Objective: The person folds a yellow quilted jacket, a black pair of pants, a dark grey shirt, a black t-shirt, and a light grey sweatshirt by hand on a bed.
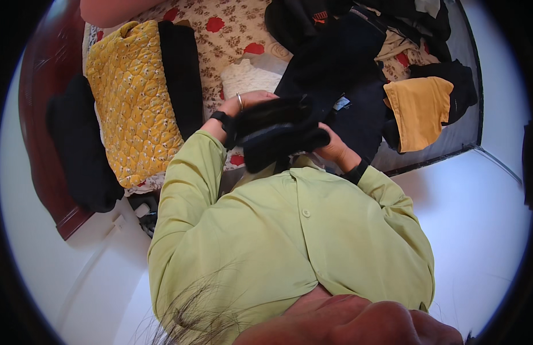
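A dark, thick folded garment (281,135) is held up between my two hands in front of my body, slightly blurred. At its far left edge, my left hand (254,100) is closed on it, most of the fingers hidden behind the cloth. My right hand (335,148) grips the garment's right end, thumb on the near side. What kind of garment it is cannot be made out. Just beyond it lies a long black garment (329,57), spread on the bed. A white knitted piece (249,75) rests beside that, past my left hand.
The bed has a floral sheet (212,43). On its left lie a folded yellow quilted garment (131,98) and black folded cloth (181,75). Another black bundle (82,144) hangs by the wooden headboard (39,75). A mustard cloth (418,112) lies near the bed's right edge among dark clothes.
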Demonstrator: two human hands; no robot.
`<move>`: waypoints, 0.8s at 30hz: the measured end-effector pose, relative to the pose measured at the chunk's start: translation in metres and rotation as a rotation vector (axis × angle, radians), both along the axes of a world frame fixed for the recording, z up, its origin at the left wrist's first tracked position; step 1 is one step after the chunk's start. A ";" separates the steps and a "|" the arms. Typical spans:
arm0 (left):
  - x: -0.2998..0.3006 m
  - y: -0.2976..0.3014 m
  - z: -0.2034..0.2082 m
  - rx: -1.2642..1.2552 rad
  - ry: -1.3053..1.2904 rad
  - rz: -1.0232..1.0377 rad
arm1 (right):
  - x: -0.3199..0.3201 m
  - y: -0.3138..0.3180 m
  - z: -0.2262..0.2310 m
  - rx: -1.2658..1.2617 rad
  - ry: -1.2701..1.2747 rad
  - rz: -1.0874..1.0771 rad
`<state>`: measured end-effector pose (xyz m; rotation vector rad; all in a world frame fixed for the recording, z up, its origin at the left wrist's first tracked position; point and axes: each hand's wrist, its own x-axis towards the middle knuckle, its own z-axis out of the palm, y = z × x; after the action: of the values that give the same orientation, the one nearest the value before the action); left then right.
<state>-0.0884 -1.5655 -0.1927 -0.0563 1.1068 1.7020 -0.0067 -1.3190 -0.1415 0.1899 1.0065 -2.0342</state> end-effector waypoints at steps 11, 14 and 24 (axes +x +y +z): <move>-0.004 0.015 -0.010 -0.250 0.120 -0.004 | -0.041 0.027 -0.077 -0.075 -0.537 -0.604; 0.007 0.024 -0.037 -0.097 0.144 0.069 | -0.043 0.034 -0.097 0.043 -0.705 -0.525; 0.024 0.031 -0.031 -0.499 0.157 0.129 | -0.039 0.038 -0.089 0.628 -0.383 -0.100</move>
<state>-0.0649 -1.5341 -0.2242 -0.3183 1.6568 1.5218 -0.0461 -1.2809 -0.2302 0.9356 1.3663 -1.6149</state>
